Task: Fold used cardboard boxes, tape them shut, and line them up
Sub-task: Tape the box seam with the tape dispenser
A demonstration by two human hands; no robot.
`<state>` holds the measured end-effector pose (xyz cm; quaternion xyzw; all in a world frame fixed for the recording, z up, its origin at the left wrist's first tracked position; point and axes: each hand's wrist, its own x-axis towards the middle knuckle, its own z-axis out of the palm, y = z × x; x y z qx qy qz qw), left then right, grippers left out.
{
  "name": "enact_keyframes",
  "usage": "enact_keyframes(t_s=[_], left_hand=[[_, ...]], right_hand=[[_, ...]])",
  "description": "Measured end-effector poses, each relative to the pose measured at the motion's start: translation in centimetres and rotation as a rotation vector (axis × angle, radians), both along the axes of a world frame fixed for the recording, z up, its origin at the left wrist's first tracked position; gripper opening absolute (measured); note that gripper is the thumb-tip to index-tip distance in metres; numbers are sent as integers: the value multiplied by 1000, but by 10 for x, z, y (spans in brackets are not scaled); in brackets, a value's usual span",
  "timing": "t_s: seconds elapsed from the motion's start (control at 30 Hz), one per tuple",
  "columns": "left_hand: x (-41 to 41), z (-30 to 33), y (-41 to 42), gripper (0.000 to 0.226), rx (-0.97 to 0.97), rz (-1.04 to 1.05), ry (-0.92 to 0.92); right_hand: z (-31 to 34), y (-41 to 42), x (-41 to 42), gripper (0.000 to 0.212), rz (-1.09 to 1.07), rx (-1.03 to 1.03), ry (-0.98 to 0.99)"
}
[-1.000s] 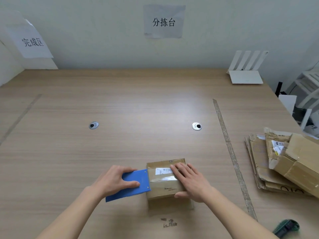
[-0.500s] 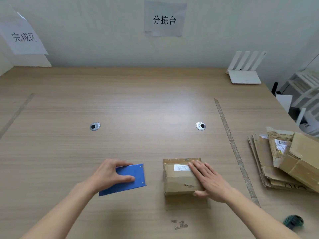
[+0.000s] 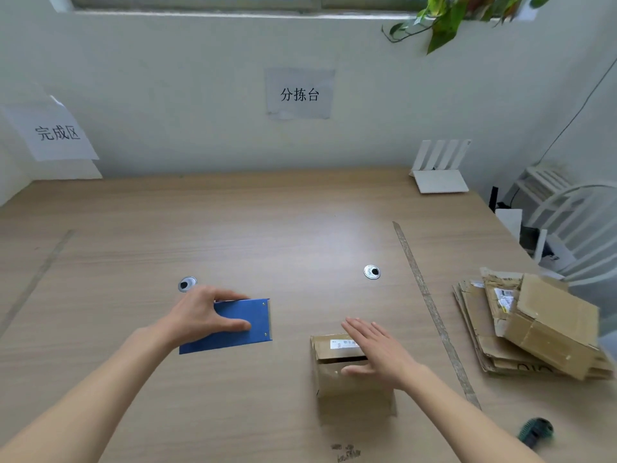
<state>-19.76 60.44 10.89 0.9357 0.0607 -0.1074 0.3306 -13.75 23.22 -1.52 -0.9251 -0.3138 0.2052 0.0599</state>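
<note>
Flattened cardboard stack (image 3: 480, 325) beside taped box (image 3: 340, 372)

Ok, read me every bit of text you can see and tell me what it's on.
"分拣台": paper sign on the back wall.
"完成区": paper sign on the left wall.
White label on the small box: barcode, too blurred to read.
Label on the flattened cardboard: unreadable.
Marks on the table's near edge: too blurred.

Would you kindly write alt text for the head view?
A person's right hand rests flat on a small cardboard box on a wooden table while the left hand grips a blue tool. Flattened cardboard lies stacked at right.
</note>
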Motion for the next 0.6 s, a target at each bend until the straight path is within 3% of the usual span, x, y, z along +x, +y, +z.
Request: enact_keyframes(t_s=[0.07,0.13,0.2,0.3,0.43,0.6], left_hand=[[4,32,4,37,5,-3,-32],[7,61,7,38,-2,-9,-42],[8,89,8,43,-5,-20,-57],[8,127,6,45,4,-34,-91],[7,172,-7,45,5,-60,-139],[4,226,-31,44,-29,-142,-199]], right_hand=[[17,8,-4,117,-10,3,13],[32,13,-10,96,-1,-3,-15],[47,20,-19,95,-57,43,25],[80,38,-25,123,-354,357,315],[145,73,-26,115,-632,742,700],[187,110,-36,117,-875,1025,1029]])
